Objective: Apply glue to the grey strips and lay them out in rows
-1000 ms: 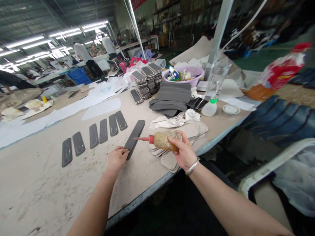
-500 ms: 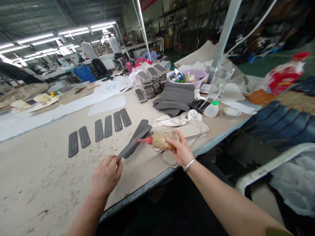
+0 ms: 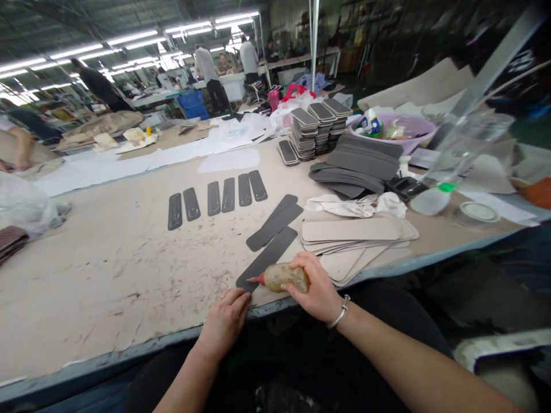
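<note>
My right hand (image 3: 317, 287) is wrapped round a squeeze bottle (image 3: 279, 276) of yellowish-brown liquid, held on its side. Its red nozzle points left and lies over the near end of a dark grey strip (image 3: 272, 256). That same end is pinched at the table's front edge by the closed fingers of my left hand (image 3: 226, 321). Just beyond lie two more grey strips (image 3: 275, 222), one crossing the other. Farther left, several shorter grey pieces (image 3: 214, 198) with a shiny line round their edges lie in a row.
Pale rounded boards (image 3: 348, 230) are piled right of my strip, with a white cloth (image 3: 344, 205) behind them. Farther back stand a heap of grey strips (image 3: 361, 163), stacked finished-looking pieces (image 3: 305, 135) and a purple basin (image 3: 413, 127). Another person's arm (image 3: 23, 146) shows at far left.
My left hand has brought one grey strip nearer the table's front edge, apart from the other two. The bottle in my right hand has come down with its nozzle over that strip. The view has turned left.
</note>
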Available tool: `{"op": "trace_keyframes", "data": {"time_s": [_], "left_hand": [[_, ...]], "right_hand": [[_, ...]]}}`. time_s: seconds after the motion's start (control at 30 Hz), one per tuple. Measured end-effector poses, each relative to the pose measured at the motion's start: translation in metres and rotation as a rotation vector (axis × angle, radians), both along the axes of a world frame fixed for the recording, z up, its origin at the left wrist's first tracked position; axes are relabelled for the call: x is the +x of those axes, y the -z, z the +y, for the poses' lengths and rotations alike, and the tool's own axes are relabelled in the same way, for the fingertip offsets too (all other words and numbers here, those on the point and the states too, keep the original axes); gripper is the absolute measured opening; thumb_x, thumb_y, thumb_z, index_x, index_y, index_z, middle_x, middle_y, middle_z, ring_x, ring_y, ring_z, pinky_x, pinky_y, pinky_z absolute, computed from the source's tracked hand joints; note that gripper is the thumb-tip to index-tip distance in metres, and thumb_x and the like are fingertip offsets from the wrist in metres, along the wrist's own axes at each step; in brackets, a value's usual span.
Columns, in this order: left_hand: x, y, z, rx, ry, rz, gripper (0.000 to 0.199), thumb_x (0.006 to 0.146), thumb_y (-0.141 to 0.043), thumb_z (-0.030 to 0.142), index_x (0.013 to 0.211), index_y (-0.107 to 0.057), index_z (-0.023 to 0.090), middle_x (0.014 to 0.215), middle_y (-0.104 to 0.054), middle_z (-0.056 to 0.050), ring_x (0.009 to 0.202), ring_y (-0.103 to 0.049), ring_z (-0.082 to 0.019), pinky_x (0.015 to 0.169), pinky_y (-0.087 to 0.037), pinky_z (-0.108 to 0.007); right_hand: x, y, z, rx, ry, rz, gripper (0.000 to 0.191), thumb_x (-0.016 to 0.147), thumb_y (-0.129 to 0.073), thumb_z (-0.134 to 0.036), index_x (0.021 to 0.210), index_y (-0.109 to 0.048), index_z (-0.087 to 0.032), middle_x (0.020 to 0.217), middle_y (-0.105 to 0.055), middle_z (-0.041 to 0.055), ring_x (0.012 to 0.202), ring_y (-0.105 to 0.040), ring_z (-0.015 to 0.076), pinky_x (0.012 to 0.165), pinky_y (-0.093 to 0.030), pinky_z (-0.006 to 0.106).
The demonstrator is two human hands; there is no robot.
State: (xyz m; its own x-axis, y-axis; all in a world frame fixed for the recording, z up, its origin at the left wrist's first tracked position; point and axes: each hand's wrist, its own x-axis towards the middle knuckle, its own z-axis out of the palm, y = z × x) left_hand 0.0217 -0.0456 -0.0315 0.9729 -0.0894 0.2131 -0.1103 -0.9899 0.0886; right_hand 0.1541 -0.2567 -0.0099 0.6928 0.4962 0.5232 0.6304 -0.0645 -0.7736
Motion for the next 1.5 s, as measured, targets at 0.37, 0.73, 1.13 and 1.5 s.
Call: {"op": "trace_keyframes", "data": {"time_s": [0.37,0.73,1.13,1.5], "left_hand": [[-0.003,0.002,0.005,-0.055,-0.005,0.006,0.023,0.088,-0.045,0.021,0.098,-0.065,0.018,0.097,-0.064,-0.007,0.087,-0.058,-0.018,0.079,-0.051,-0.032],[-0.001,0.002,0.005,-0.063,-0.02,-0.001,0.02,0.087,-0.046,0.023,0.094,-0.065,0.019,0.094,-0.064,-0.007,0.083,-0.059,-0.018,0.077,-0.051,-0.031],[0.001,0.009,0.012,-0.072,-0.007,-0.023,0.019,0.087,-0.047,0.026,0.093,-0.064,0.019,0.096,-0.063,-0.007,0.086,-0.061,-0.018,0.079,-0.052,-0.03],[0.001,0.0,0.011,-0.142,-0.01,0.015,0.022,0.088,-0.045,0.024,0.094,-0.065,0.019,0.096,-0.065,-0.008,0.086,-0.062,-0.016,0.079,-0.052,-0.03]], "right_hand": [[-0.01,0.007,0.015,-0.083,-0.147,-0.086,0.036,0.073,-0.065,-0.017,0.104,-0.048,-0.02,0.104,-0.047,0.0096,0.101,-0.048,0.0223,0.087,-0.045,0.038],[0.012,0.008,-0.004,-0.122,0.029,-0.129,0.033,0.075,-0.063,-0.015,0.104,-0.049,-0.023,0.106,-0.047,0.0093,0.099,-0.05,0.0229,0.087,-0.046,0.04],[0.053,0.011,-0.024,-0.159,0.356,-0.16,0.033,0.074,-0.064,-0.017,0.102,-0.049,-0.023,0.105,-0.046,0.0087,0.105,-0.048,0.0252,0.092,-0.044,0.041],[0.031,-0.003,-0.015,-0.032,0.26,-0.133,0.034,0.073,-0.066,-0.021,0.1,-0.046,-0.024,0.1,-0.05,0.0071,0.101,-0.048,0.0257,0.088,-0.042,0.045]]}}
